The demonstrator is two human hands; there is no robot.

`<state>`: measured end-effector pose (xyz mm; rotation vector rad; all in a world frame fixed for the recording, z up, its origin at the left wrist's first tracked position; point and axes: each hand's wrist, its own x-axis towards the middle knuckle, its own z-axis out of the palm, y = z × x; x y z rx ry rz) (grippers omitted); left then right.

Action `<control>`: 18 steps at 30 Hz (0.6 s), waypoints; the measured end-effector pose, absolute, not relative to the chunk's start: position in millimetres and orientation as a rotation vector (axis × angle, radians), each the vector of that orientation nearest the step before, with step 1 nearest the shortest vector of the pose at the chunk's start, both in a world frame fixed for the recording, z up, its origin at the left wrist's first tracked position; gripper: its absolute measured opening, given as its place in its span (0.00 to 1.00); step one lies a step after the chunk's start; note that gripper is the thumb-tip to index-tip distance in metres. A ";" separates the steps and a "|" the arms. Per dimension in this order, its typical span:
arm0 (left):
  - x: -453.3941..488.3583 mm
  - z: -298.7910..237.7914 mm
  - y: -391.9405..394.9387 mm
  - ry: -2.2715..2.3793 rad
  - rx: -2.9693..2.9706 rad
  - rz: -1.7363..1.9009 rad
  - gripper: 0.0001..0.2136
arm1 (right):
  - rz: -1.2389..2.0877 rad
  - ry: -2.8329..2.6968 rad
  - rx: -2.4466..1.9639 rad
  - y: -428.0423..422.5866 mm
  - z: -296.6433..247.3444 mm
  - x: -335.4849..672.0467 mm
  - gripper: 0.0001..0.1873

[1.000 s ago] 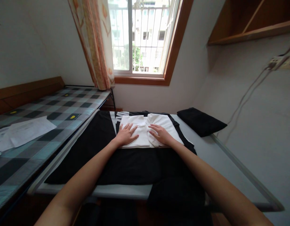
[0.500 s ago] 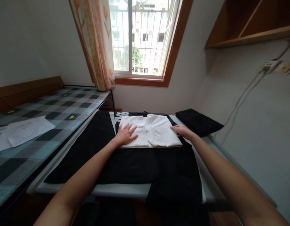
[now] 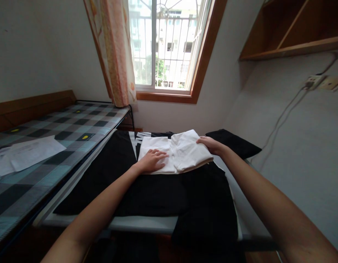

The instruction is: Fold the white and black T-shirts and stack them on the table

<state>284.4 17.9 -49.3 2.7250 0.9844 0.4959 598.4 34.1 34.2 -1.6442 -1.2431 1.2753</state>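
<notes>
A folded white garment (image 3: 187, 149), perhaps a shirt, lies on a spread black cloth (image 3: 155, 193) with white lettering at its far side. My left hand (image 3: 152, 161) rests palm down on the garment's left half, fingers spread. At the other side my right hand (image 3: 211, 145) grips the garment's right edge, which is lifted slightly off the black cloth. The thumb shows on top; the fingers beneath are hidden. Part of the black cloth hangs over the near edge of the table (image 3: 141, 221).
A folded black cloth (image 3: 233, 143) lies at the table's far right. To the left is a bed with a checked mattress (image 3: 56, 128) and papers (image 3: 34, 153) on it. A window (image 3: 169, 47) with a curtain (image 3: 116, 54) is ahead; a wooden shelf (image 3: 295, 47) hangs at the right.
My right hand has raised the garment's right edge and moved slightly away from me. My left hand has slid right across the garment toward its middle.
</notes>
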 end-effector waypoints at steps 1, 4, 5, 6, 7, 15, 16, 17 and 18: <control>286.9 -48.9 17.3 0.968 2.693 0.500 0.22 | 1.246 -1.242 -1.650 36.1 43.9 589.2 0.11; 291.5 -45.8 21.3 1.008 2.330 0.725 0.24 | 1.162 -1.305 -1.601 37.3 71.3 552.2 0.12; 290.8 -43.6 24.8 1.016 2.112 0.833 0.27 | 1.181 -1.369 -1.499 36.3 77.0 538.5 0.14; 288.7 -41.1 29.1 1.008 1.874 0.923 0.29 | 1.226 -1.448 -1.379 34.8 79.4 525.0 0.16; 285.0 -38.5 33.7 0.985 1.647 0.990 0.31 | 1.291 -1.545 -1.254 33.3 78.1 512.5 0.20; 247.7 -38.5 54.6 1.104 1.234 0.987 0.27 | 0.649 -1.823 -1.269 27.5 -25.3 468.5 0.14; 247.4 -39.3 54.8 1.163 1.319 0.980 0.27 | 0.587 -1.824 -1.259 25.8 -35.8 468.4 0.14; 248.0 -39.8 55.0 1.216 1.411 0.985 0.27 | 0.536 -1.826 -1.245 23.8 -43.4 468.8 0.14; 249.0 -39.9 55.4 1.254 1.495 0.997 0.27 | 0.484 -1.831 -1.225 21.6 -48.2 469.6 0.15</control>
